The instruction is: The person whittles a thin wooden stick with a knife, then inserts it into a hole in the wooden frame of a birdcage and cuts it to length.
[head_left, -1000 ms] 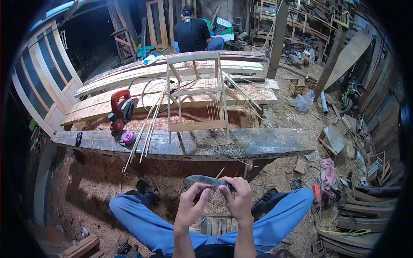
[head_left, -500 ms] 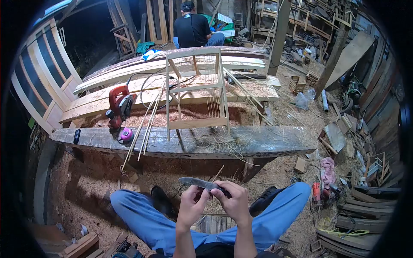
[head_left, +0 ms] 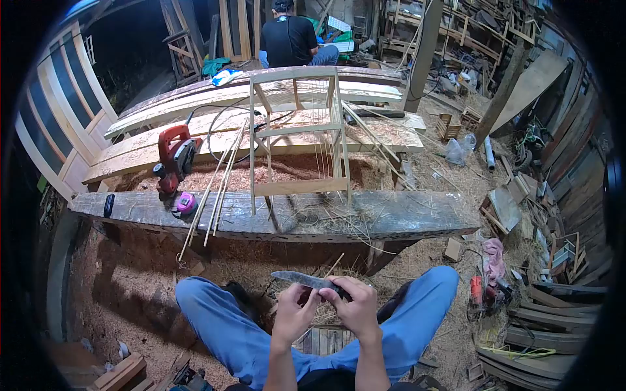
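Note:
My right hand (head_left: 355, 306) is wrapped round the dark handle of a knife (head_left: 300, 279), whose grey blade points left across the front of both hands. Close beside it, my left hand (head_left: 293, 314) is closed in a pinch behind the blade. A thin bamboo stick (head_left: 336, 262) slants up and away from behind the knife, and its lower part runs down between my hands, mostly hidden by the fingers. Both hands are above my lap, between my bent knees. Beyond them, a small wooden frame strung with thin rods (head_left: 300, 188) stands upright on a plank bench (head_left: 411, 215).
Long bamboo strips (head_left: 215, 189), a pink tape measure (head_left: 186, 204) and a red power planer (head_left: 173, 159) lie left of the frame. Long boards (head_left: 391, 139) with shavings extend behind. Another person (head_left: 289, 42) sits at the back, facing away. Scrap wood (head_left: 554, 326) is stacked right.
My knees have drawn slightly inward, and the view has shifted a little. Both hands keep nearly the same place, with the knife still across them.

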Demonstrator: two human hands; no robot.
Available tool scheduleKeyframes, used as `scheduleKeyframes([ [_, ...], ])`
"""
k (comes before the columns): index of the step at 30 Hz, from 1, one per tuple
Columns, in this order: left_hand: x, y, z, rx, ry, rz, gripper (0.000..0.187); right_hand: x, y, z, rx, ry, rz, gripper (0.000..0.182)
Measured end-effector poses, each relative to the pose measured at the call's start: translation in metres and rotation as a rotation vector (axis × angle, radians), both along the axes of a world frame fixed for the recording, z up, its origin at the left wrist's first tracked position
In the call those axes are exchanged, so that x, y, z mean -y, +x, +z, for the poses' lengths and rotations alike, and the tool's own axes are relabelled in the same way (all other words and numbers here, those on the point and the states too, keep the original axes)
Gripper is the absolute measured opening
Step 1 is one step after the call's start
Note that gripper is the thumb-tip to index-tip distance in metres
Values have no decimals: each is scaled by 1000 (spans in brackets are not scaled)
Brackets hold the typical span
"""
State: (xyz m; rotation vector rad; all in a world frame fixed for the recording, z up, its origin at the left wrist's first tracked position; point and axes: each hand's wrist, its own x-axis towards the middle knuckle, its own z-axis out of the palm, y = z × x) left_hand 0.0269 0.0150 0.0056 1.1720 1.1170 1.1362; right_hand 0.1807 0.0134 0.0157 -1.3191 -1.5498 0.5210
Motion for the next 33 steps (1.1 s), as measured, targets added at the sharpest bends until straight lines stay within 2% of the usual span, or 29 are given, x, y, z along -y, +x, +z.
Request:
scheduleKeyframes([
  [7, -4, -1, 1, -91, 80, -8, 14, -3, -1, 4, 31, 16, -56, 31],
  [9, -4, 1, 10, 36, 63, -4, 14, -4, 0, 4, 43, 16, -83, 30],
  [11, -4, -2, 20, 30, 42, -13, 13, -6, 7, 5, -23, 34, -195, 30],
  [19, -3, 4, 14, 36, 36, 8, 11, -4, 6, 10, -25, 72, -7, 31],
  [23, -5, 6, 17, 69, 14, 19, 10, -2, 10, 28, 35, -39, -13, 32],
  [33, -12, 10, 41, 43, 39, -42, 10, -6, 7, 32, 0, 20, -105, 29],
])
